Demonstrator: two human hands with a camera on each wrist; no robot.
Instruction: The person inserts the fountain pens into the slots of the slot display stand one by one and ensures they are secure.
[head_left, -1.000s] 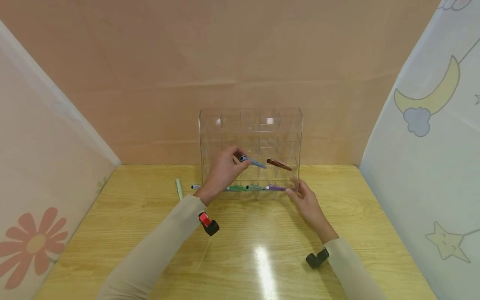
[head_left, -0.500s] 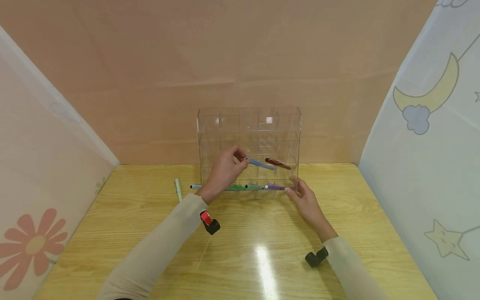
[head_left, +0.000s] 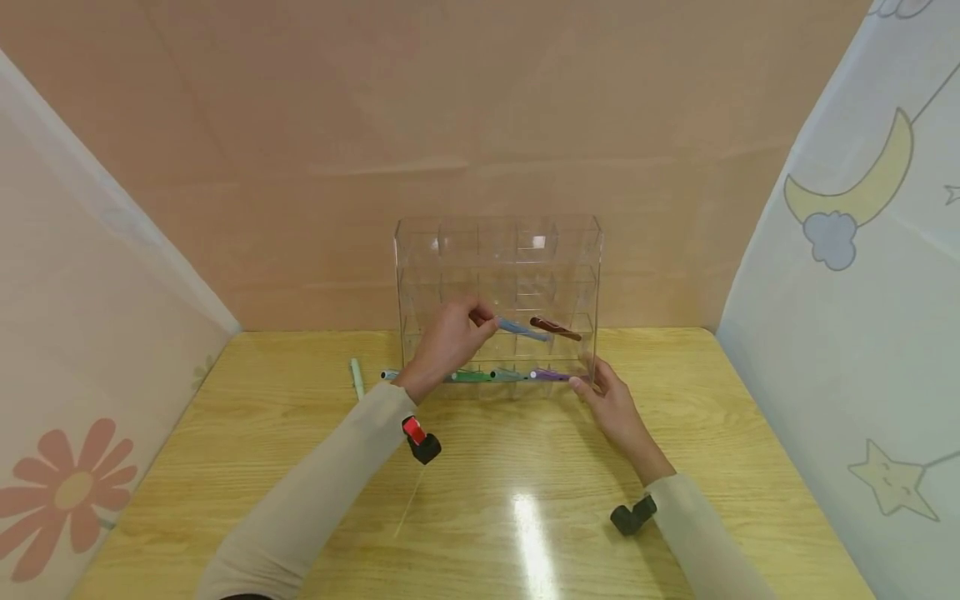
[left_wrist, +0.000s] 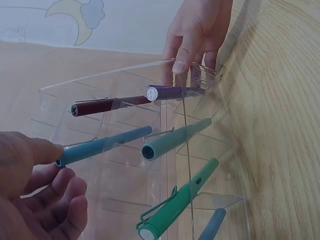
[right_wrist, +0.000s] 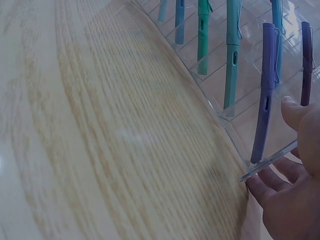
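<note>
My left hand (head_left: 453, 337) pinches the cap end of a blue pen (left_wrist: 107, 145) between thumb and forefinger. The pen's far part lies in a slot of a clear acrylic rack (head_left: 598, 279), in the second row from the bottom. To its right, a dark red pen (head_left: 556, 327) rests in the same row. My right hand (head_left: 617, 412) grips the rack's lower right side, thumb and fingers on either side of the wall. Along the bottom row lie a purple pen (right_wrist: 265, 95), a teal pen (right_wrist: 232, 55), a green pen (left_wrist: 177, 205) and a blue pen partly hidden behind my left wrist.
A pale green pen (head_left: 357, 377) lies on the wooden table (head_left: 480, 500), left of the rack. Behind the rack hangs a plain tan cloth (head_left: 480, 125). Patterned white cloths stand at both sides.
The blue pen has moved rightward and deeper into its slot, and the left fingers have followed it slightly right. The right hand keeps its hold on the rack.
</note>
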